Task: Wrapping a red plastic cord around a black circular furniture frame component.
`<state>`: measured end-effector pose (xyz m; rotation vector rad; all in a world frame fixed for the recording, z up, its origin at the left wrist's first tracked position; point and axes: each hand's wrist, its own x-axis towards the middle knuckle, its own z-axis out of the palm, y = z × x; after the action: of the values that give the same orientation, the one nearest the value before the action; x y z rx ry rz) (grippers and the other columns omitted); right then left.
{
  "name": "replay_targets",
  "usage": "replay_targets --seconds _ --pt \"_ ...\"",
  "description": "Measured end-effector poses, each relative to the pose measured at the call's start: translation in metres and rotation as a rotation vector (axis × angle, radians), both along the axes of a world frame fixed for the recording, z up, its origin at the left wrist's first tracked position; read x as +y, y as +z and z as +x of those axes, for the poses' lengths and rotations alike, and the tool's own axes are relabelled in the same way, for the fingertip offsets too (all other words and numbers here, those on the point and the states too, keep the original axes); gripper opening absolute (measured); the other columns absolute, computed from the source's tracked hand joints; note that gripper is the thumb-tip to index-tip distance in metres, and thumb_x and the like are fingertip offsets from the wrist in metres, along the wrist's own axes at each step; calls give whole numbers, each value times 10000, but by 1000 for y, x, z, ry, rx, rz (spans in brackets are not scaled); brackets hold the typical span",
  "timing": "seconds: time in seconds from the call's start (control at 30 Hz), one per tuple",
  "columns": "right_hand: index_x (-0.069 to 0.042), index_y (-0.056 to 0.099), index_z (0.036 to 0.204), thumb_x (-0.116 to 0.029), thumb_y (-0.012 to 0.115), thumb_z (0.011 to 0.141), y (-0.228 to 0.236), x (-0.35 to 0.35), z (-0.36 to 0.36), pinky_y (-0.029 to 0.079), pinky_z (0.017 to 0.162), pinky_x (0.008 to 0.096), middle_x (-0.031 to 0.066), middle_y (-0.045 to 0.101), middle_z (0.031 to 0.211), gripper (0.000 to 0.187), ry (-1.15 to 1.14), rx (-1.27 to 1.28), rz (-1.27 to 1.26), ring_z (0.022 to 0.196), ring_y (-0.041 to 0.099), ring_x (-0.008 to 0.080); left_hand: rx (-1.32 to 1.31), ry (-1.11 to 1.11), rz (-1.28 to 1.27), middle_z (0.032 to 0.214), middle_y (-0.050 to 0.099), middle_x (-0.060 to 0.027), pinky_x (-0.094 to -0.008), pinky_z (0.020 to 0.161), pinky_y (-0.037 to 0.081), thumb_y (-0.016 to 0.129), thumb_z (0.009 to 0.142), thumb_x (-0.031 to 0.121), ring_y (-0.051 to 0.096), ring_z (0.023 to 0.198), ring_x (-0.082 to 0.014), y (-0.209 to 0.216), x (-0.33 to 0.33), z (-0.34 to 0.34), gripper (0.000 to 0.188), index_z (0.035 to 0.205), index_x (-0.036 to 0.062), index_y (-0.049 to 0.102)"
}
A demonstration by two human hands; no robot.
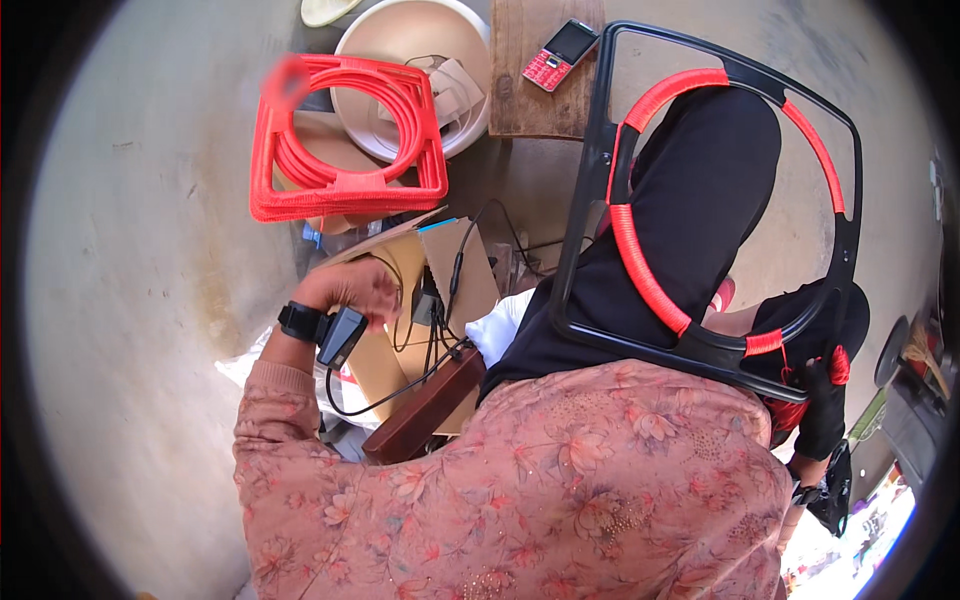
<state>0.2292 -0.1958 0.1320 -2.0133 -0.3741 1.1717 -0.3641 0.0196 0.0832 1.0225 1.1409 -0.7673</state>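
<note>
Across my lap lies a black square frame [850,245] with an inner ring, parts of which are wrapped in red cord [640,255]. By its lower right corner, my right hand [822,412], in a black glove, is closed around a bundle of red cord [840,365]. A thin red strand runs down there from the ring. My left hand [365,290] is bare and raised over an open cardboard box [465,265], its fingers blurred and partly turned away. A black device on a strap [340,335] sits at that wrist, with a cable leading from it.
Finished-looking red frames [430,185] stand stacked at the far left, beside a cream basin [480,115] holding scraps. A red keypad phone [560,55] rests on a wooden board [530,110]. Black cables [440,320] cross the box, near a brown bar [425,405].
</note>
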Motion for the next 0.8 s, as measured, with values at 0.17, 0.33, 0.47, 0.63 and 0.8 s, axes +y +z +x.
replay_targets --seconds 0.17,0.33,0.47,0.63,0.8 --pt "-40 507 1217 -193 623 873 9 6 -5 475 723 275 20 575 834 394 32 -50 -30 750 565 118 56 152 -469 703 673 -53 -213 489 479 744 782 200 618 569 -107 -15 -68 -15 188 834 25 698" --pt "-28 451 1336 -219 611 884 15 11 -16 461 729 261 18 577 855 516 3 -101 -50 759 560 109 -155 733 -337 821 688 -37 -246 589 515 715 821 247 655 683 -120 -26 -152 -36 259 943 21 675" --pt "-29 441 1357 -247 609 885 19 14 -21 446 731 244 11 577 865 546 -5 -108 -69 770 552 99 -217 819 -375 797 673 -23 -236 574 504 705 831 258 645 666 -118 -41 -172 -27 246 919 32 664" --pt "-32 461 1344 -261 610 884 20 12 -19 438 724 235 6 575 858 535 28 -167 -68 765 543 93 -286 960 -403 683 605 4 -206 529 463 691 849 271 598 583 -111 -66 -182 -34 226 793 65 619" --pt "-48 493 1317 -270 616 879 21 13 -14 437 719 234 4 571 855 506 57 -120 -42 766 538 88 -130 867 -271 674 600 2 -205 478 430 697 848 316 549 530 -89 -77 -187 -47 264 822 68 611"
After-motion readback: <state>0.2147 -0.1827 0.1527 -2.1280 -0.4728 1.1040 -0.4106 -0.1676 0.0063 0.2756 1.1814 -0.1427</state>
